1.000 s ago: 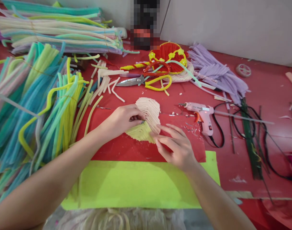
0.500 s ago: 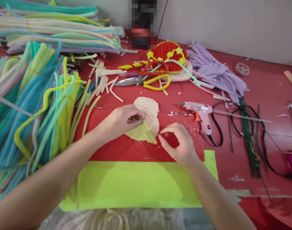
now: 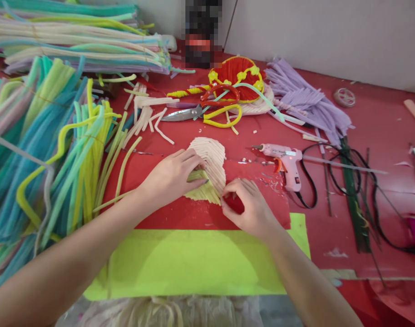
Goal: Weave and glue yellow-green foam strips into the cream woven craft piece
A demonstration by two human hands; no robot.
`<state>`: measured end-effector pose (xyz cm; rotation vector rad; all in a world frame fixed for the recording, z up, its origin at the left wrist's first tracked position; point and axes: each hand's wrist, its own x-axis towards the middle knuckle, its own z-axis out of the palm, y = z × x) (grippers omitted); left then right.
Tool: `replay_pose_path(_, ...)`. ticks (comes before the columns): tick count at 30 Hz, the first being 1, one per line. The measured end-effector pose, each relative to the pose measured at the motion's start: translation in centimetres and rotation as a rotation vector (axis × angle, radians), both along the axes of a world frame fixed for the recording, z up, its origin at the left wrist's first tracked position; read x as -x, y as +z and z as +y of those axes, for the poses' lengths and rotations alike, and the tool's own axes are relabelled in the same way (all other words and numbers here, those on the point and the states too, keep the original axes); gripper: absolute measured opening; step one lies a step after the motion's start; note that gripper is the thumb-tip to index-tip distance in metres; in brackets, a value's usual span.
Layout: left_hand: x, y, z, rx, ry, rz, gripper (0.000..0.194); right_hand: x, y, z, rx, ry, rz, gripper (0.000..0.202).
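Observation:
A leaf-shaped piece of pipe cleaners laid side by side, cream (image 3: 212, 156) above and yellow-green (image 3: 204, 193) below, lies on a red board (image 3: 166, 215). My left hand (image 3: 173, 175) is closed over its left side, thumb and fingers pinching a yellow-green pipe cleaner (image 3: 197, 175) there. At the lower right edge, my right hand (image 3: 248, 204) pinches the piece's tip between thumb and forefinger; its fingertips partly hide the spot. Another length of pale green pipe cleaner (image 3: 114, 200) sticks out to the left behind my left forearm.
Bundles of coloured pipe cleaners (image 3: 47, 154) fill the left side. Scissors (image 3: 185, 113) lie beyond the piece, near a red and yellow ornament (image 3: 236, 79) and lilac pipe cleaners (image 3: 306, 100). A pink glue gun (image 3: 285, 163) with its cord rests at right. A lime-green sheet (image 3: 194, 263) lies in front.
My right hand has moved left and closed in on the piece's edge. My left hand has shifted slightly over the yellow-green part. A pale green length now shows behind my left forearm.

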<state>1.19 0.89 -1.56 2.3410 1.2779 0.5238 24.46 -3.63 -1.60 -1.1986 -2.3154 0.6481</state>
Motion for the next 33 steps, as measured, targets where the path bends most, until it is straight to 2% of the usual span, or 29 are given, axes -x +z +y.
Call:
replay_pose_path(12,-0.28,-0.23,-0.10,-0.046,0.005,0.007,0.024,0.04,0.08,-0.06,0.012,-0.007,0.014,0.014)
replay_pose_path(18,-0.19,-0.17,-0.01,-0.036,-0.013,0.005,0.027,0.09,0.15,-0.06,0.008,-0.014,0.024,0.024)
replay_pose_path(23,-0.36,-0.03,-0.08,-0.031,0.009,0.020,0.029,0.07,0.05,-0.07,0.024,0.003,-0.003,0.023)
replay_pose_path(33,-0.58,-0.04,-0.20,-0.013,0.039,0.012,0.033,0.26,0.20,-0.06,-0.074,0.022,-0.057,0.024)
